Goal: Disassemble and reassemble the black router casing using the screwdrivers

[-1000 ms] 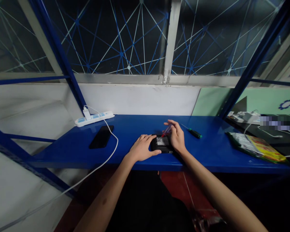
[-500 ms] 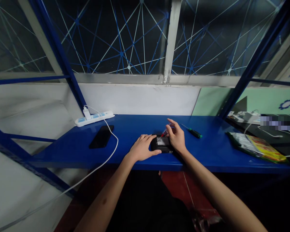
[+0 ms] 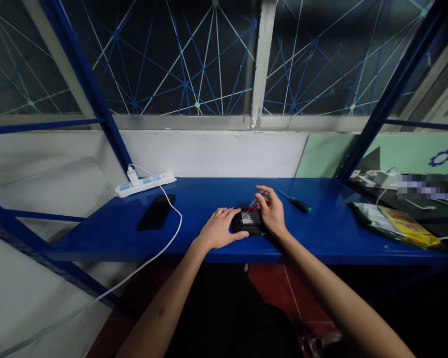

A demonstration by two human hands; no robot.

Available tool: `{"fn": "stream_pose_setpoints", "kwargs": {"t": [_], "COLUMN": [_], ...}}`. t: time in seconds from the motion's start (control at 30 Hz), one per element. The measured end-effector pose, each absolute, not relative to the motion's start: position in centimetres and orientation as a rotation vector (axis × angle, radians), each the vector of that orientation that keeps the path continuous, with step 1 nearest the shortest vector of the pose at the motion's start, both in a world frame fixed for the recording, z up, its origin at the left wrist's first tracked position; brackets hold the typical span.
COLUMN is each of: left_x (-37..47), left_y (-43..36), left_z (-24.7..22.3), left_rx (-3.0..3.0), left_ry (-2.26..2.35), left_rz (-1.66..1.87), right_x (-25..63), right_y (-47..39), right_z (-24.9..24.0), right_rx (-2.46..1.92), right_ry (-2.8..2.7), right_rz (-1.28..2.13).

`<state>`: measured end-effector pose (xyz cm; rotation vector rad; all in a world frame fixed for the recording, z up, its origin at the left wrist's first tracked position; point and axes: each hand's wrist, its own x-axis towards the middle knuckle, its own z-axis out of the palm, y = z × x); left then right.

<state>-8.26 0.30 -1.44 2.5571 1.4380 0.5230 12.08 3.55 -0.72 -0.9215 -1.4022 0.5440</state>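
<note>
Head view: the left hand spans the left end of a black device, its fingers along the far side and its thumb at the near side, holding it between them. The right hand grips a red-collared screwdriver in bent fingers, the shaft slanting down and left from them onto the device; whether its tip sits in a screw is too small to tell. Below both sets of fingers, the front edge of the blue table runs close by, while a broader stretch of table opens beyond them toward the white wall. To the left of the left fingers, bare surface reaches as far as a looping white cable and a dark, flat phone; farther off that way lies a long white power strip. Just right of the right fingers rests a green-and-black screwdriver, and well apart on the same side, a crinkled, shiny packet. The device is a compact block with rounded corners and a pale label between the hands; the tabletop is smooth and slightly glossy
</note>
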Motion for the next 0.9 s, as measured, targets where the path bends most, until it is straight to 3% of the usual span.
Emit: {"fn": "stream_pose_setpoints", "kwargs": {"t": [0.9], "left_x": [-8.23], "left_y": [0.26], "left_z": [-1.48], "left_rx": [2.556], "left_ry": [1.439], "left_rz": [0.518], "right_x": [12.2], "right_y": [3.79], "right_z": [-1.02], "right_rx": [-0.977], "right_ry": [-1.424], "right_rz": [0.487]}}
